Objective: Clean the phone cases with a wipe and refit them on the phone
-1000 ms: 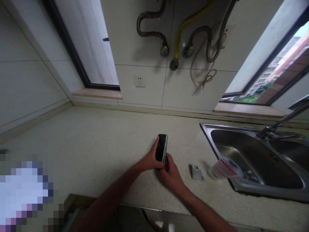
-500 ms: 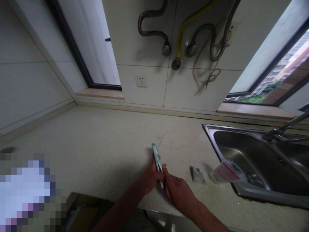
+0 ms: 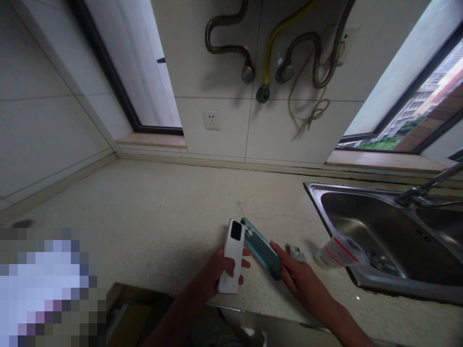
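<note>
My left hand (image 3: 217, 267) is wrapped round a white phone (image 3: 232, 255), held back side up with its dark camera block at the top. My right hand (image 3: 302, 277) grips a teal phone case (image 3: 261, 247), which tilts away from the phone to the right. The two are apart, touching only near their top corners. Both hands hover just above the pale speckled countertop (image 3: 152, 217), near its front edge.
A small grey torn wrapper (image 3: 294, 251) and a clear plastic packet with red print (image 3: 340, 250) lie right of my hands, the packet at the rim of the steel sink (image 3: 383, 236). A tap (image 3: 427, 190), wall hoses (image 3: 282, 53) and a socket (image 3: 211, 120) lie behind.
The phone and case, held together edge-on a moment ago, have come apart. My left hand now holds the white phone and my right holds the teal case off to the right.
</note>
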`<action>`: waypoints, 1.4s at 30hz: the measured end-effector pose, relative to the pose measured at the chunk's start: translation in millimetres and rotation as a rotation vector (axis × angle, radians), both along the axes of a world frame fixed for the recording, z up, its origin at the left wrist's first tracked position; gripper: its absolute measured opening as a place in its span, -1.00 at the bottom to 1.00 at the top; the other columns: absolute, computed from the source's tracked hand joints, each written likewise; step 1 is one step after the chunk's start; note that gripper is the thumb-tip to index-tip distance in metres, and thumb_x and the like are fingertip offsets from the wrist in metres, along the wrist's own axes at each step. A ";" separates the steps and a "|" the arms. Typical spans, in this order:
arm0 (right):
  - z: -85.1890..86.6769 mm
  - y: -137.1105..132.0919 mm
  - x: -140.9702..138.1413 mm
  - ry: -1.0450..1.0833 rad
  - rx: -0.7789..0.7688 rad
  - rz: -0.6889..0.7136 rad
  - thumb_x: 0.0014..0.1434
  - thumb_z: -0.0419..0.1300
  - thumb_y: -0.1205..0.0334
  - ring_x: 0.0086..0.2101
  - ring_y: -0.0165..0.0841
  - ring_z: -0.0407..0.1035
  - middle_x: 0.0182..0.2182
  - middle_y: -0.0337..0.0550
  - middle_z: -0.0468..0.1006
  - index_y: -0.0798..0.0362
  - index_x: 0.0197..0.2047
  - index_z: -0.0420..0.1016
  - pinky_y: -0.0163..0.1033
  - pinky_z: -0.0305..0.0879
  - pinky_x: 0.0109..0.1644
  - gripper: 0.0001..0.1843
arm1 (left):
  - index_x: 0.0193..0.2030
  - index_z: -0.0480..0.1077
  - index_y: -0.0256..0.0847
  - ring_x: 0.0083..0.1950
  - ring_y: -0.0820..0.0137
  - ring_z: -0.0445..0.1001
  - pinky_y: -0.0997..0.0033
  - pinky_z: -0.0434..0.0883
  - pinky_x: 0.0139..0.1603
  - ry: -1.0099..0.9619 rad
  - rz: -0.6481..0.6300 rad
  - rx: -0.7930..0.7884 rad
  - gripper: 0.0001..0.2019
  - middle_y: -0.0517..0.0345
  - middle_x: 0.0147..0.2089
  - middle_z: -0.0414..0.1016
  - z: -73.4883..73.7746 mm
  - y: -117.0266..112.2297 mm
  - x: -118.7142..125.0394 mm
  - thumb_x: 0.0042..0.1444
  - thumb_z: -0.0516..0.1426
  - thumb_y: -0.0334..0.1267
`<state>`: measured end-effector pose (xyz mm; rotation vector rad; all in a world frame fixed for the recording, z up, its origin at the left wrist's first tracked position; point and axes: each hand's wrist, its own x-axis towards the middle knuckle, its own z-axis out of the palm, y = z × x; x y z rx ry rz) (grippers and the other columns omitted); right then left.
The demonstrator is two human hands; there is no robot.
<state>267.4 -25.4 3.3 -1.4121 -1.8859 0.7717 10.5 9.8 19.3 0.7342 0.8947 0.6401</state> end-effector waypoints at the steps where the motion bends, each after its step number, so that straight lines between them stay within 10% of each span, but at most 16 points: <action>1: -1.7 -3.9 -2.8 0.093 -0.037 -0.077 0.21 0.11 0.14 -0.37 -0.20 0.54 -0.20 0.00 0.67 -0.01 0.28 0.38 -0.09 0.51 -0.22 -0.43 | 0.03 0.39 -0.27 -0.38 0.37 0.40 0.31 0.33 -0.36 0.079 0.026 0.061 -0.37 -0.06 -0.13 0.48 -0.2 -3.0 -0.2 -0.33 0.07 -0.39; 7: -21.0 -19.6 -33.9 0.747 -0.293 -0.605 0.08 0.26 -0.10 -0.26 -0.21 0.52 0.03 -0.03 0.54 0.01 0.20 0.44 -0.18 0.53 -0.33 -0.35 | 0.43 0.03 -0.14 0.14 0.20 0.36 0.10 0.34 0.15 0.743 0.342 0.710 -0.30 -0.13 0.24 0.27 -14.1 -10.8 0.7 0.15 0.07 -0.14; 14: -45.1 -20.0 -44.0 0.655 -0.276 -0.499 0.06 0.30 -0.11 -0.02 -0.10 0.50 0.13 0.08 0.49 0.03 0.24 0.33 -0.06 0.50 -0.02 -0.26 | 0.37 0.22 -0.25 0.07 0.06 0.38 0.03 0.38 0.07 1.545 0.267 1.021 -0.33 -0.22 0.08 0.39 -34.9 -7.5 -8.4 0.12 0.23 -0.19; 19: -50.5 -17.0 -41.5 0.343 -0.179 -0.397 0.13 0.19 -0.13 0.09 -0.06 0.43 0.17 0.14 0.47 0.11 0.24 0.36 0.03 0.38 0.17 -0.30 | 0.35 0.26 -0.22 0.05 0.07 0.41 0.11 0.40 0.03 1.681 0.211 0.974 -0.26 -0.22 0.08 0.43 -39.2 -4.9 -8.1 0.06 0.30 -0.05; 28: -31.2 -19.1 -38.5 -0.175 -0.057 -0.271 0.23 0.09 0.08 -0.16 -0.16 0.51 -0.12 0.00 0.59 0.04 0.05 0.51 -0.11 0.44 -0.10 -0.61 | 0.30 0.33 -0.09 0.24 0.02 0.33 0.01 0.34 0.10 1.753 0.200 0.833 -0.40 -0.23 0.19 0.41 -44.4 -7.1 -5.4 0.12 0.26 -0.04; 42: -35.1 -22.3 -37.9 -0.300 0.051 -0.166 0.26 0.09 0.18 -0.15 -0.18 0.50 -0.13 0.01 0.57 0.09 0.13 0.44 -0.14 0.44 -0.08 -0.60 | 0.34 0.28 -0.10 0.32 -0.05 0.22 -0.08 0.28 0.13 1.757 0.185 0.590 -0.46 -0.31 0.28 0.29 -28.8 -7.2 9.6 0.24 0.14 -0.07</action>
